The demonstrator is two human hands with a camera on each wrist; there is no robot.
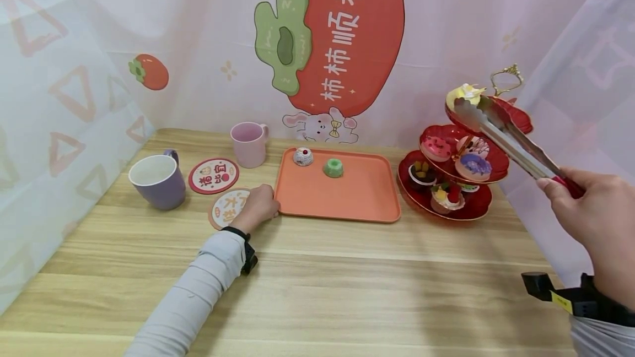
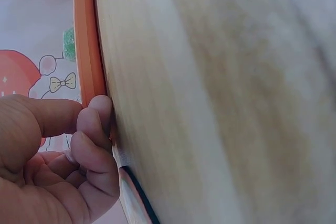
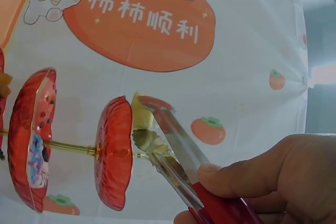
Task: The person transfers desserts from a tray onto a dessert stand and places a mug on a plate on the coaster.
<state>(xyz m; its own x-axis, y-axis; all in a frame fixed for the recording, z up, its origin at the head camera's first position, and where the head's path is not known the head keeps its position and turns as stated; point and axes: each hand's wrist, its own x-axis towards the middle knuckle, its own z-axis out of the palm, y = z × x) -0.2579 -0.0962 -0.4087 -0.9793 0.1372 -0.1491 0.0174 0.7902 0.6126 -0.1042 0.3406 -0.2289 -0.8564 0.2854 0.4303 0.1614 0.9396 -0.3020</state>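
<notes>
My left hand pinches the near left corner of an orange tray, thumb above and curled fingers at the rim, as the left wrist view shows. On the tray sit a white cake with a red berry and a green ring-shaped cake. My right hand grips metal tongs by their red handles. The tips of the tongs are at a yellow cream-topped cake on the top plate of a red tiered stand. Whether they squeeze the cake I cannot tell.
Pink and purple cakes lie on the stand's middle plate, fruit tarts on the bottom one. To the left are a purple mug, a pink mug, a red-rimmed coaster and an orange-rimmed coaster. A printed curtain hangs behind.
</notes>
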